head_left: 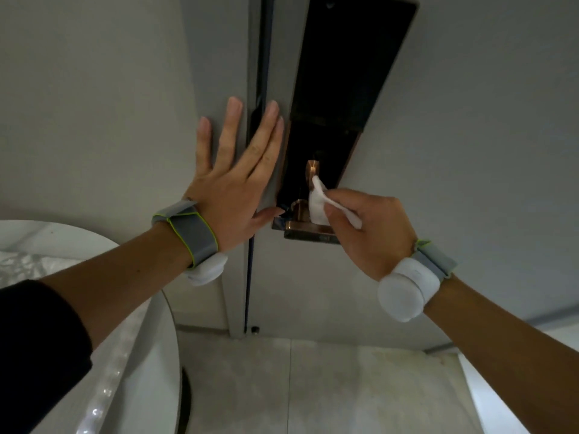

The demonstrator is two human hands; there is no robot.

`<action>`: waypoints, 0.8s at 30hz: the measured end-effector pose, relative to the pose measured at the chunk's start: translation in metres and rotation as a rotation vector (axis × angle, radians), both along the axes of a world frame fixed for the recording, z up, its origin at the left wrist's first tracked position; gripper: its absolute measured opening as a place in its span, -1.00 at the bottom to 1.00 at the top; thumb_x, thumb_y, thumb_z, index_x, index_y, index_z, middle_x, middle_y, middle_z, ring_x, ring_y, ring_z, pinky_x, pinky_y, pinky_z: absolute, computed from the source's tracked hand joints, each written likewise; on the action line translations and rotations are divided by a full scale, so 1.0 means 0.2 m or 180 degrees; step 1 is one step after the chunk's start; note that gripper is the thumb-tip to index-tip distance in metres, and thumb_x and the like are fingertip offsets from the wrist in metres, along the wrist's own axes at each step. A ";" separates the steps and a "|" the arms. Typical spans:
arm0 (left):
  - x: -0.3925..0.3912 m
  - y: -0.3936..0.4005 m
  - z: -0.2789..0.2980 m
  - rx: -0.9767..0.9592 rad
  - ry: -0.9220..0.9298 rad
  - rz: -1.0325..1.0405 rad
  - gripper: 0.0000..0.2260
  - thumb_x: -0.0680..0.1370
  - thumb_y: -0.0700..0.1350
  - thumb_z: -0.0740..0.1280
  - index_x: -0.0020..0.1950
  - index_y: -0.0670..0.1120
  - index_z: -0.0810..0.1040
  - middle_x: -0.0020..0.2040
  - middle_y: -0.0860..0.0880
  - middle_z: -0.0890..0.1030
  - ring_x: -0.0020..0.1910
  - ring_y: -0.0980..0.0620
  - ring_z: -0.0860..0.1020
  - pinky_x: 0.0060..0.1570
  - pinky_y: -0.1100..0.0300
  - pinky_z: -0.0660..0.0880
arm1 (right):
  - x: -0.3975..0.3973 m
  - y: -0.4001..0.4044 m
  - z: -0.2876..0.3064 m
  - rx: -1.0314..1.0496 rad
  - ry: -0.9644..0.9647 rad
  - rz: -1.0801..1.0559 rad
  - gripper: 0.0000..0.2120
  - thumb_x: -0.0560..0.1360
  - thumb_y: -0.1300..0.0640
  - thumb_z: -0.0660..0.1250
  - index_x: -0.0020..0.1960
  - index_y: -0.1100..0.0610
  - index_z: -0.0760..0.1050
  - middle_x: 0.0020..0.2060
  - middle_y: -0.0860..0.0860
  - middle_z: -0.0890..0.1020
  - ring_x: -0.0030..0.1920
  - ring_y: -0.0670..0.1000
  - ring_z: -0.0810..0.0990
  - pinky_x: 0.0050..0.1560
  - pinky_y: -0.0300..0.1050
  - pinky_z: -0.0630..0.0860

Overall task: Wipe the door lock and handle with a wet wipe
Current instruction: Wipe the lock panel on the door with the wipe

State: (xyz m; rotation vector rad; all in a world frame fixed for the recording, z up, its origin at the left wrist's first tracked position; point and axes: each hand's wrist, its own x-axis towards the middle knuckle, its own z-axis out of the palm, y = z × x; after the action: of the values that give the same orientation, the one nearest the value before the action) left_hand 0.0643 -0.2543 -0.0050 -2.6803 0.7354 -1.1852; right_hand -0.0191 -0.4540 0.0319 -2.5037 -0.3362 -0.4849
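A tall black door lock panel [347, 61] with a copper edge is fixed to the grey door [470, 120]. Below it a copper handle [300, 228] sticks out toward me. My right hand [376, 233] pinches a white wet wipe [318, 203] and presses it against the handle's upright neck. My left hand [233, 173] lies flat with fingers spread on the door edge and frame, just left of the lock, its thumb near the handle base.
A dark gap [261, 73] runs down between door and frame. A white round tabletop [131, 355] fills the lower left, close under my left forearm. Pale floor tiles [313, 386] lie below the door.
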 end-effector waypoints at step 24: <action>-0.02 -0.02 -0.04 -0.0115 -0.0105 -0.0073 0.05 0.32 0.26 0.36 0.58 -0.16 -0.12 0.60 -0.11 -0.03 0.49 -0.32 -0.14 0.41 -0.23 -0.32 | -0.05 -0.16 0.05 -0.1016 0.0599 0.1131 -0.67 0.53 0.13 0.24 0.28 0.01 0.44 0.27 -0.04 0.50 0.16 -0.13 0.56 0.16 -0.18 0.52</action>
State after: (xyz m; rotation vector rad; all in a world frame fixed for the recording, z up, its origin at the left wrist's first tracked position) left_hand 0.0600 -0.2574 -0.0126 -2.6815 0.7488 -1.2568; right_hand -0.0300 -0.4850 0.0415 -2.6819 -0.8189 -0.0540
